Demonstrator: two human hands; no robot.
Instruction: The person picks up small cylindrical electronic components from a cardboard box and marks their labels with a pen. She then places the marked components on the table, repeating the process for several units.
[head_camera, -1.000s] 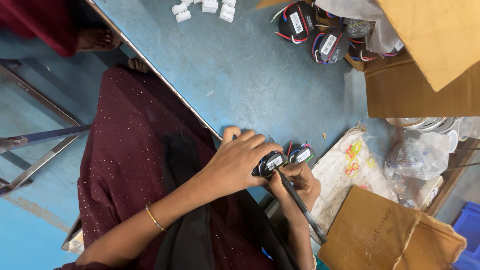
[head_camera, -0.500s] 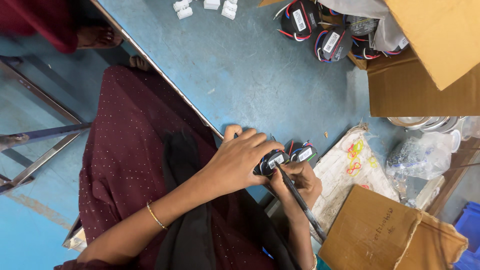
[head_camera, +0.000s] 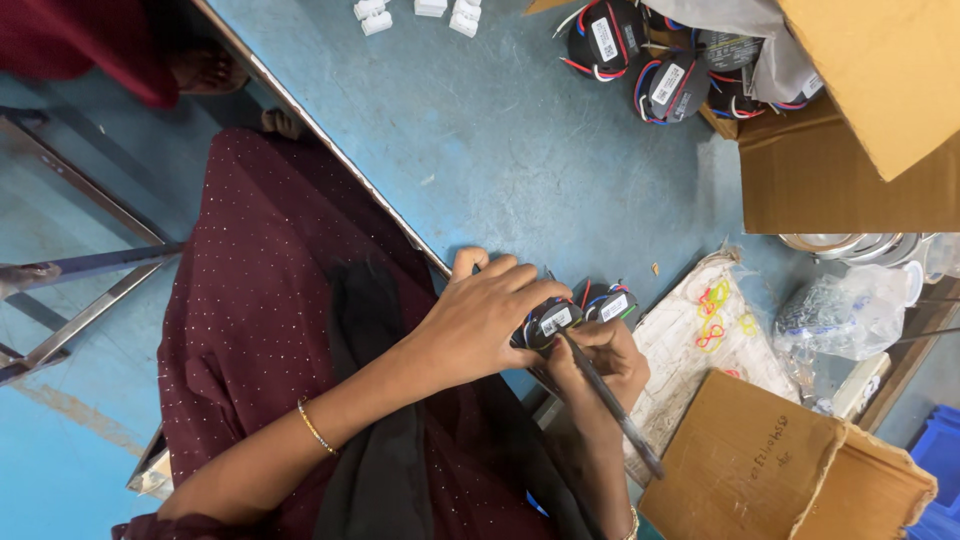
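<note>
Two small round black units with white labels sit at the near edge of the blue table (head_camera: 480, 150). The left hand (head_camera: 480, 318) is clenched over one unit (head_camera: 548, 322), fingers wrapped across its top. The second unit (head_camera: 610, 305) lies just beside it, touching or nearly touching the right hand (head_camera: 600, 362). The right hand grips a thin dark tool (head_camera: 610, 405), its tip set against the held unit and its handle slanting back off the table edge.

At the far edge, four small white blocks (head_camera: 415, 12) lie in a loose row, partly cut off by the frame. Toward the far right corner, at least three more round black units (head_camera: 640, 60) with red, blue and white wires spill from an open cardboard box (head_camera: 850, 170), partly under a grey cloth (head_camera: 740, 30); how many lie deeper inside cannot be told.

Along the right edge, a white sack (head_camera: 690, 350) carries a few coloured rubber bands (head_camera: 712, 320). Beside it lies one clear plastic bag (head_camera: 850, 310) of small parts, too blurred to count. Behind that stands a stack of metal rings (head_camera: 850, 243). A second cardboard box (head_camera: 780, 470) sits at the near right corner, flap shut over its contents.
</note>
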